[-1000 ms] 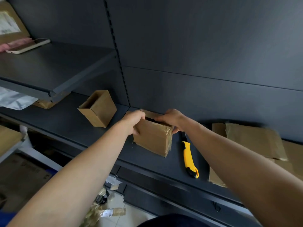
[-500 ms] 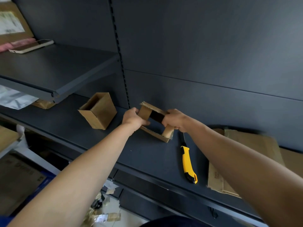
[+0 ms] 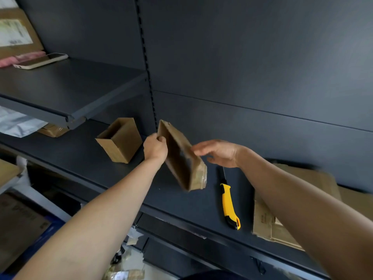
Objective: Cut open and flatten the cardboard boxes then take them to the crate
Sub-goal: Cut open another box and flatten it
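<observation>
My left hand [image 3: 155,147] grips the upper left corner of a small brown cardboard box [image 3: 182,160], open at both ends and tilted, held above the dark shelf [image 3: 80,154]. My right hand [image 3: 219,153] hovers at the box's right side, fingers loosely spread, fingertips at its edge. A yellow utility knife [image 3: 229,205] with its blade out lies on the shelf to the right. A second open brown box [image 3: 120,139] lies on its side to the left. Flattened cardboard [image 3: 282,209] lies at the right, partly hidden by my right forearm.
An upper shelf [image 3: 60,89] at the left carries a phone [image 3: 40,61], a pink item and a labelled carton. A white plastic bag [image 3: 16,123] hangs below it. Tape scraps [image 3: 125,273] litter the floor. Cardboard lies at the lower left.
The box was gripped by both hands a second ago; now it is turned more upright with its open inside showing, and my right hand has let go and moved slightly right.
</observation>
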Action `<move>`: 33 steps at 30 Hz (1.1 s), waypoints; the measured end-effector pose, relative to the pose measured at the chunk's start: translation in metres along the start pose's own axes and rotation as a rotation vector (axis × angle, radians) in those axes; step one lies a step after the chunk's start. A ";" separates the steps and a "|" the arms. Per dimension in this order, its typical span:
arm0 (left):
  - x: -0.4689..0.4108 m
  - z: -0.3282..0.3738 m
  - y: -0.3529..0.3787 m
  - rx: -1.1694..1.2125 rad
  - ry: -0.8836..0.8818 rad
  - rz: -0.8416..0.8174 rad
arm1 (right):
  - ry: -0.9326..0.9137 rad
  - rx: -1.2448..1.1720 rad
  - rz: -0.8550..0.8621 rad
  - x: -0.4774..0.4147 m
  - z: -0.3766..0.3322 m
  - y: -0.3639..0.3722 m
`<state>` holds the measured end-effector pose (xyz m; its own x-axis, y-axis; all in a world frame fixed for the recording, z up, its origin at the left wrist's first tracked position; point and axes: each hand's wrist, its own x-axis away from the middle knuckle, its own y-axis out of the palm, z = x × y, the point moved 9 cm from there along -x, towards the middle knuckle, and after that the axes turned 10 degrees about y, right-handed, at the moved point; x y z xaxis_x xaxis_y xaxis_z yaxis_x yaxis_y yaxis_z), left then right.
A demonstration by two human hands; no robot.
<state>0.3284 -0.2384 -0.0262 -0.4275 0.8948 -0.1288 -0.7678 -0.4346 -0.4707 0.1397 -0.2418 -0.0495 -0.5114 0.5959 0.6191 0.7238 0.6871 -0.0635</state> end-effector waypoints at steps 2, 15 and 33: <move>0.002 0.000 0.002 0.183 -0.070 0.019 | -0.006 -0.060 0.092 -0.003 -0.001 -0.004; 0.034 0.018 0.070 0.714 -0.397 -0.241 | 0.195 -0.130 0.574 0.050 0.064 -0.091; 0.170 0.086 0.292 0.261 -0.097 -1.022 | 0.399 -0.310 1.332 0.234 0.237 -0.220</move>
<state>-0.0095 -0.2222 -0.1099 0.4523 0.8407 0.2977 -0.8579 0.5013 -0.1123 -0.2487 -0.1555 -0.0763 0.7455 0.5231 0.4131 0.6499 -0.4325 -0.6250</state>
